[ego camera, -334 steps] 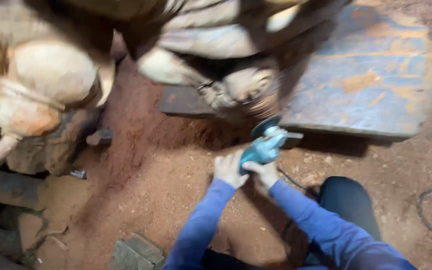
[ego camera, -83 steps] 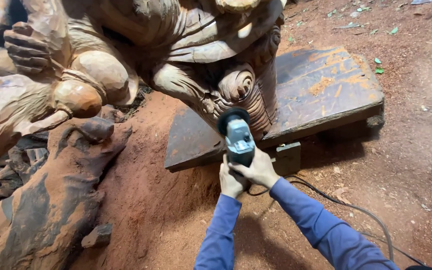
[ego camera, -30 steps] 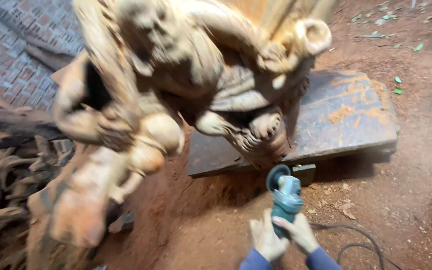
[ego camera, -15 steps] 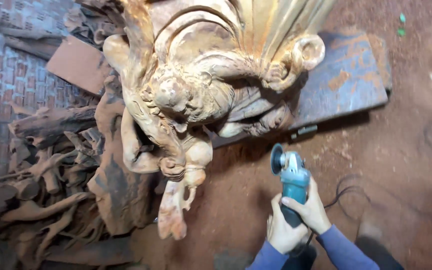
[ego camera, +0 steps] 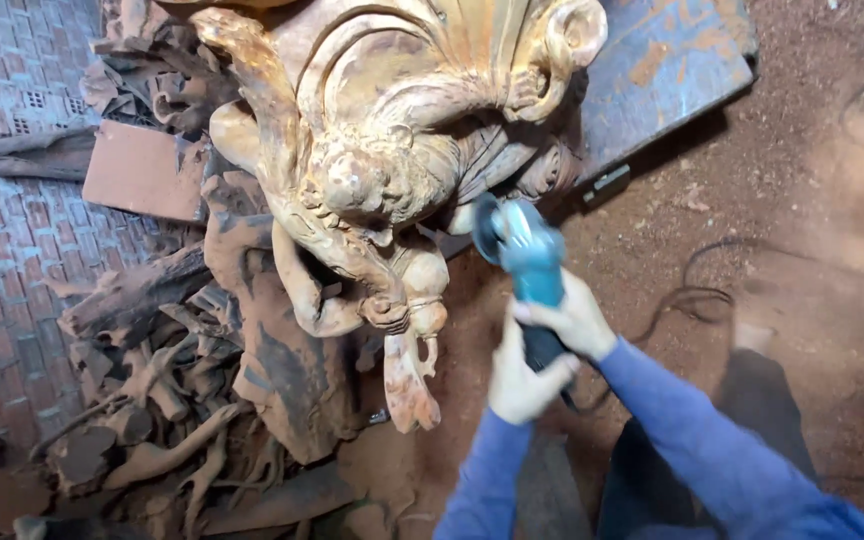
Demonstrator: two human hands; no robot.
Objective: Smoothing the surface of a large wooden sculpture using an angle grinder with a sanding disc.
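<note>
Teal grinder point(ego camera: 524, 262) gripped in both my hands, left hand point(ego camera: 524, 372) low, right hand point(ego camera: 574, 318) above; disc beside the wooden carving point(ego camera: 382, 180); detail looks cut, surfaces look rough, smoothing left.

No packages, no labels, no signs, no screens anywhere in this view

Both hands grip a blue angle grinder beside a carved wooden sculpture.

The left hand point(ego camera: 524, 378) wraps the rear of the angle grinder point(ego camera: 524, 262) and the right hand point(ego camera: 574, 318) clasps its body, disc close to the wooden sculpture point(ego camera: 372, 170). A black cord point(ego camera: 687, 295) lies on the red dirt floor point(ego camera: 812, 210); a blue board point(ego camera: 657, 70) lies behind, root scraps point(ego camera: 152, 400) lie left.
</note>
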